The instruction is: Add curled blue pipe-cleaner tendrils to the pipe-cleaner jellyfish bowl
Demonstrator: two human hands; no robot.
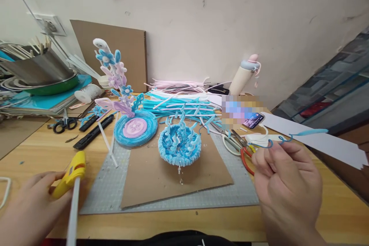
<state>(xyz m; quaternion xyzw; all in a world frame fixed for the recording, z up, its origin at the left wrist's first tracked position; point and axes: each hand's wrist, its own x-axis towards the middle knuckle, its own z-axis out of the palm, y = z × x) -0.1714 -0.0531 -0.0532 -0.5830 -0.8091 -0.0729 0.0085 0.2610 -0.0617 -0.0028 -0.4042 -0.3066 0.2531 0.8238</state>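
Note:
My left hand (40,201) is closed round a yellow hot glue gun (69,177), with a long white glue stick (73,211) coming out of its back end. On the right, my right hand (288,188) pinches a blue pipe cleaner (313,132), its thin part curled and its tip fuzzy. Between the hands, a blue pipe-cleaner bowl (180,157) rests on a cardboard sheet (155,188). Curly blue strands stand up inside the bowl, and clear beads hang at its front. Neither hand touches the bowl.
Behind stand a pipe-cleaner flower stem on a round blue base (150,130) and piled pipe cleaners (178,103). Scissors (65,123) and a black utility knife (93,132) lie left. Red-handled pliers (246,161), a phone (253,120) and a bottle (242,77) are right.

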